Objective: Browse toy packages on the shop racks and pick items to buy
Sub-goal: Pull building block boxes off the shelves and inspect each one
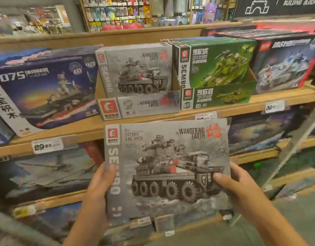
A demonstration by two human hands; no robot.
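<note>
Right in front of you, near and low in the view, you've got the grey box (168, 167) held up with both hands, well this side of the shelf (82, 126). Your left hand (98, 185) grips the left edge, thumb laid over the front by the SEMBO lettering, fingers tucked behind where I can't see them. Your right hand (236, 185) grips the right edge the same way, thumb pressing on the printed vehicle's nose. Neither hand is free.

So the box sits between your hands, long axis running left to right, face tilted up at you. Its twin (135, 68) stands upright in the cardboard tray (140, 107) on the shelf straight above and beyond it, with the green box (217, 64) just to the right and the blue box (44, 89) to the left.

My guess: you're reading the front before deciding. If it's a keeper, bring it toward you; if not, the tray slot is dead ahead and up, about equally reachable by either hand, so push it back flat with both.
</note>
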